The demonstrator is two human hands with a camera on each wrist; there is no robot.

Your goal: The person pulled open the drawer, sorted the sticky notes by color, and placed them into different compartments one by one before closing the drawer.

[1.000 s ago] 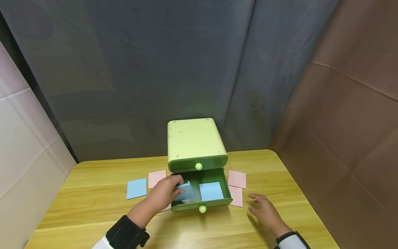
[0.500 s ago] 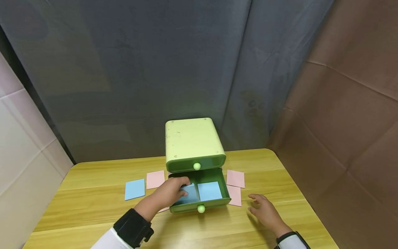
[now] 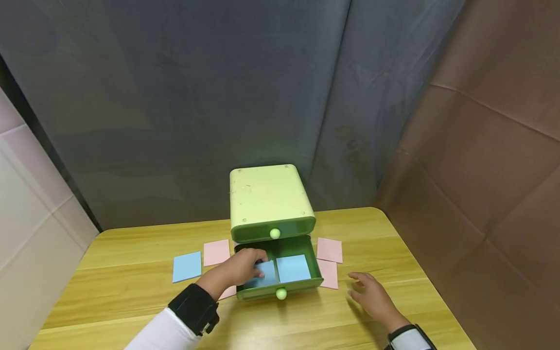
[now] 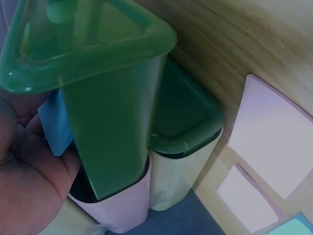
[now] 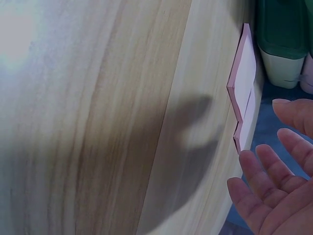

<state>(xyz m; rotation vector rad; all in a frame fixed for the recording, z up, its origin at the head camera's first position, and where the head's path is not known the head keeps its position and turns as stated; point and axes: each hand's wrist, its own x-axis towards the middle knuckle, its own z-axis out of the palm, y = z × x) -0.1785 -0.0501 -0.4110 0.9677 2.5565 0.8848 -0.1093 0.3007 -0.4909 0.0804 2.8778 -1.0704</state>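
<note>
1. The left hand [image 3: 238,270] reaches into the open lower drawer [image 3: 306,282] of a small green cabinet [image 3: 269,197] on the worktop [image 3: 131,301].
2. Its fingers curl over a blue sticky pad [image 3: 264,273] in the drawer's left half, gripping it; the left wrist view shows a blue corner against the palm.
3. A second blue pad [image 3: 293,267] lies flat in the drawer's right half, just beside the held one.
4. The right hand [image 3: 372,296] hovers over the worktop to the right of the drawer, fingers spread and relaxed, holding nothing.
5. Two pink pads [image 3: 329,262] lie between that hand and the drawer.
6. Another blue pad [image 3: 187,266] and a pink pad [image 3: 216,252] lie left of the cabinet.
</note>
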